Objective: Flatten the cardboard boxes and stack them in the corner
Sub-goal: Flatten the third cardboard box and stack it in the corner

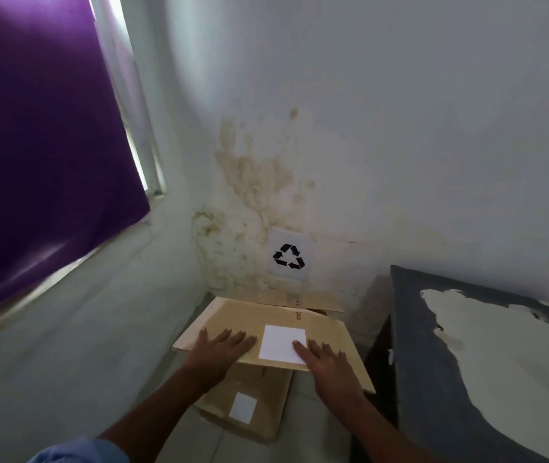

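A flattened brown cardboard box (249, 320) with a white label (283, 344) lies on top of a pile in the floor corner. My left hand (223, 349) rests flat on its left part, fingers spread. My right hand (324, 360) presses flat on its right part, the index fingertip touching the label. Beneath and nearer to me lies another flattened box (253, 409) with a small white label. A further cardboard flap (319, 300) shows behind, against the wall.
A recycling sign (288, 256) is stuck on the stained wall above the pile. A dark table with peeling paint (466, 362) stands close on the right. A window with a purple curtain (39, 145) fills the left wall.
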A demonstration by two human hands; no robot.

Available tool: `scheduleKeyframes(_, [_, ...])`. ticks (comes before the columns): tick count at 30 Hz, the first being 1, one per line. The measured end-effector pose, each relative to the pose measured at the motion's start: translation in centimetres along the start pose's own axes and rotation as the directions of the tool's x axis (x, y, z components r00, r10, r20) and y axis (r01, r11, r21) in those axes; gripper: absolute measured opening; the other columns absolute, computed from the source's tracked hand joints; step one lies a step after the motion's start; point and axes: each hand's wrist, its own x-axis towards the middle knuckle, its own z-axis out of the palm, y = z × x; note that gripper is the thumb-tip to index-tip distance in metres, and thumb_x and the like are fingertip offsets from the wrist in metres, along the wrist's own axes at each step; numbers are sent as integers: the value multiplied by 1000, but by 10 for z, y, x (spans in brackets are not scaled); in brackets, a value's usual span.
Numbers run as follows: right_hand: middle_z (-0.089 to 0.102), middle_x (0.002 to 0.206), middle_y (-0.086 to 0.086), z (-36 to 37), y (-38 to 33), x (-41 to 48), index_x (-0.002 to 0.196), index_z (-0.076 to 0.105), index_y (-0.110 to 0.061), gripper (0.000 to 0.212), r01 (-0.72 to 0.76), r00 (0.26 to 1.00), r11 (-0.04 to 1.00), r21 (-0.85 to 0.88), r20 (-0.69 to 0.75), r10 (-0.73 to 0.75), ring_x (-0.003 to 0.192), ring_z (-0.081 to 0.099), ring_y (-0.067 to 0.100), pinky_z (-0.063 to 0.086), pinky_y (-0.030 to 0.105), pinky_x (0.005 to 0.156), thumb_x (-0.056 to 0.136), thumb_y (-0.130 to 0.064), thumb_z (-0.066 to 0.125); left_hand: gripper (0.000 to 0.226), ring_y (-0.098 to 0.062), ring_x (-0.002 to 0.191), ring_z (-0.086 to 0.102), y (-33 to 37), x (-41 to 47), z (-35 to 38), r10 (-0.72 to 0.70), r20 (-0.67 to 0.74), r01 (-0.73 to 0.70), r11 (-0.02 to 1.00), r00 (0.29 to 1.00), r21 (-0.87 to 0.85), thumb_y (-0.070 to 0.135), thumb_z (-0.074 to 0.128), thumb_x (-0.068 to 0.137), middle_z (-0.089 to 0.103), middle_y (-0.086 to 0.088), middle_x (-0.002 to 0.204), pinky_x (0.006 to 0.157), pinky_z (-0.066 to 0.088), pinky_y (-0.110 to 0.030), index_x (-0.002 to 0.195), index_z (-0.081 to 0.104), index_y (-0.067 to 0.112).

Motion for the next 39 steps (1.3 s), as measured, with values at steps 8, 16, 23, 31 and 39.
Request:
scheduleKeyframes(8, [1, 163, 3, 75, -12, 88, 152, -8, -38, 80, -63, 995, 998, 25, 73, 61, 148, 6, 35, 9, 53, 117, 97, 1, 36, 72, -30, 152, 19, -61, 87, 74, 117, -3, -115, 983, 993, 145, 11, 45, 102, 13, 1, 167, 115, 16, -69, 159, 5, 29])
scheduleKeyframes(16, [-7, 163, 4, 204, -14, 188, 145, -18, -43, 75, -108, 990, 990, 91, 100, 99, 148, -1, 35, 2, 53, 118, 101, -10, 33, 99, -19, 97, 75, -125, 209, 237, 171, -29, -169, 984, 985, 57, 42, 84, 61, 74, 8, 118, 66, 60, -57, 148, 36, 35])
scheduleKeyframes(23, [-2, 163, 2, 383, -26, 256, 114, -40, -53, 85, -108, 983, 977, 182, 165, 78, 147, 0, 38, 7, 58, 116, 100, -1, 25, 84, -15, 89, 76, -159, 268, 409, 145, -79, -152, 984, 986, -92, 31, 41, 88, 76, 12, 111, 57, 61, -52, 159, -3, 26])
scheduleKeyframes(31, [30, 156, 1, 597, -34, 306, 134, -38, -47, 87, -145, 989, 985, 97, 51, 141, 137, 36, 42, 30, 73, 99, 88, -71, 32, 54, -16, 144, 38, -192, 329, 618, 164, -238, -169, 986, 957, 0, 26, -7, 108, 16, 6, 166, 58, 58, -58, 157, 14, 30])
scheduleKeyframes(39, [11, 160, 4, 728, -29, 314, 148, 25, -36, 94, -144, 987, 990, -6, 74, 144, 148, -4, 34, -8, 56, 113, 71, -82, 51, 72, -22, 152, -16, -190, 357, 728, 163, -217, -161, 987, 962, 28, 48, -16, 97, -4, 3, 167, 101, 29, -64, 150, 31, 43])
